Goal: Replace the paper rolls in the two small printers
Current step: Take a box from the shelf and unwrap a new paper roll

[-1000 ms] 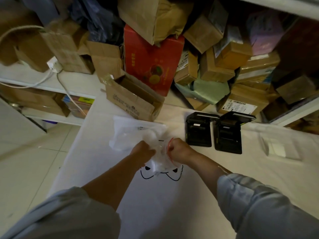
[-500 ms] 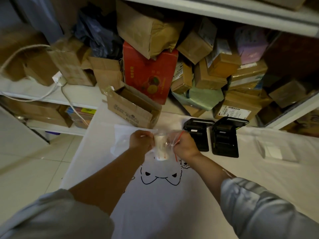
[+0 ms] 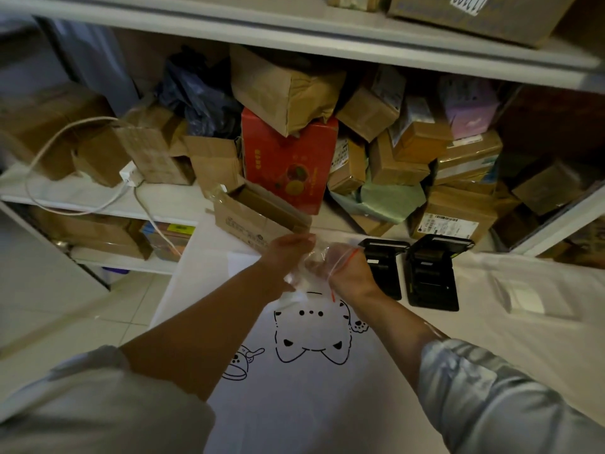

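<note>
1. No writing readable — a cat drawing [image 3: 311,335] marks the bench [image 3: 491,322].
2. Left hand [image 3: 288,253] and right hand [image 3: 348,268] both pinch a clear bag [image 3: 309,273] with their fingers, raised above the bench.
3. Two black printers [image 3: 432,280] sit open near the bench's far edge.

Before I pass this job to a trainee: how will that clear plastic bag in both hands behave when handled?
The clear plastic bag looks floppy: it crumples and sags between the left hand and right hand. Its glossy film is probably slippery, so pinching suits it. It seems light, hanging freely above the table.
</note>
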Motion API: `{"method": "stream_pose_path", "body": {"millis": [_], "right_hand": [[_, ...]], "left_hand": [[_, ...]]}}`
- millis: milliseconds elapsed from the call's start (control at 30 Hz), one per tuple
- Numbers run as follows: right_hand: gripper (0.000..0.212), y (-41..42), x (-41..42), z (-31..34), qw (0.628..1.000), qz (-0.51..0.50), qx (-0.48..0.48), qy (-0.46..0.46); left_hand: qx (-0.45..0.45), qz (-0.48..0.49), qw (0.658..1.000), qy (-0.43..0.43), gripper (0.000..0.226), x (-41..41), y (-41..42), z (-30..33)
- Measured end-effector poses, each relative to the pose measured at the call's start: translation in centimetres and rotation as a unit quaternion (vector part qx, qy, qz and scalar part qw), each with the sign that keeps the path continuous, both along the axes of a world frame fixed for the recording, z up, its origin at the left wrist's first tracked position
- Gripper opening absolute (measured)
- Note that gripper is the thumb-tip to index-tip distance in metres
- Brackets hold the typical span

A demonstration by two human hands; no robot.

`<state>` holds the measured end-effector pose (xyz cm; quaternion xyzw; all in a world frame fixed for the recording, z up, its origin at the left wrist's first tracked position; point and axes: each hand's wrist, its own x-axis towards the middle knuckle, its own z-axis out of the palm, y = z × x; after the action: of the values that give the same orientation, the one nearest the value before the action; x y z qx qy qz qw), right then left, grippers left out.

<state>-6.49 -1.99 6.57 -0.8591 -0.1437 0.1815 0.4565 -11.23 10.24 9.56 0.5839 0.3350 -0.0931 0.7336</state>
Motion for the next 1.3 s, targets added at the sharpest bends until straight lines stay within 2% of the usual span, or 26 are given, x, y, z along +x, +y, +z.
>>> {"method": "stream_pose_path", "body": {"millis": [200, 267, 367, 500, 567, 600, 667, 800, 900, 933, 967, 1033, 1100, 1133, 1200, 1300], "right_hand": [[0.030, -0.3, -0.3, 1.3, 0.999, 0.021, 0.029, -0.004], [0.029, -0.1, -0.2, 1.4, 0.998, 0.019, 0.048, 0.033], [0.047, -0.2, 0.9, 0.2, 0.998, -0.012, 0.033, 0.061], [0.034, -0.6, 1.5, 0.4, 0.997, -0.043, 0.018, 0.057], [0.035, -0.8, 1.5, 0.5, 0.996, -0.066, 0.018, 0.055], [0.034, -0.8, 1.4, 0.6, 0.996, -0.074, 0.015, 0.048], [0.027, -0.7, 1.3, 0.4, 0.996, -0.085, 0.004, 0.023], [0.028, -0.9, 1.1, 0.9, 0.995, -0.090, 0.033, 0.021], [0.035, -0.9, 0.6, 1.9, 0.997, -0.032, 0.057, 0.045], [0.036, -0.8, 0.3, 2.2, 0.998, -0.012, 0.052, 0.039], [0.035, -0.7, 0.0, 2.4, 0.999, 0.001, 0.043, 0.018], [0.038, -0.6, -0.4, 3.0, 0.995, 0.037, -0.020, -0.087], [0.039, -0.6, -0.9, 3.7, 0.972, 0.077, -0.104, -0.195], [0.038, -0.6, -1.1, 4.1, 0.961, 0.081, -0.125, -0.233], [0.033, -0.5, -1.2, 4.4, 0.958, 0.058, -0.119, -0.253], [0.028, -0.4, -0.6, 4.0, 0.978, 0.016, -0.079, -0.190]], "left_hand": [[0.109, 0.060, 0.992, -0.003, 0.010, 1.2, -0.1, -0.9], [0.131, 0.082, 0.988, 0.004, 0.014, 1.2, 0.2, -1.6], [0.128, 0.092, 0.987, -0.004, 0.011, 1.4, 0.3, -2.2], [0.043, 0.071, 0.996, -0.029, 0.032, 1.6, -0.6, -1.4], [0.015, -0.015, 1.000, -0.005, 0.053, 1.4, -0.8, -1.2], [0.020, -0.061, 0.998, -0.001, 0.056, 1.3, -0.9, -1.3], [0.026, -0.092, 0.995, -0.024, 0.047, 1.3, -1.0, -1.4], [0.013, -0.060, 0.998, -0.026, 0.028, 1.6, -0.7, -1.7], [0.027, -0.001, 1.000, -0.003, 0.005, 1.6, -0.1, -1.7], [0.048, 0.014, 0.999, -0.002, 0.004, 1.6, 0.0, -1.6], [0.072, 0.025, 0.997, -0.001, 0.007, 1.7, 0.2, -1.5], [0.128, 0.042, 0.991, -0.011, 0.005, 1.9, 0.3, -1.4], [0.211, 0.019, 0.977, -0.027, 0.009, 2.0, 0.5, -1.4], [0.220, 0.007, 0.975, -0.035, 0.015, 2.0, 0.5, -1.3], [0.154, 0.024, 0.986, -0.062, 0.024, 2.0, 0.5, -1.1], [-0.014, 0.050, 0.998, -0.030, 0.017, 1.3, 0.3, -0.3]]}}
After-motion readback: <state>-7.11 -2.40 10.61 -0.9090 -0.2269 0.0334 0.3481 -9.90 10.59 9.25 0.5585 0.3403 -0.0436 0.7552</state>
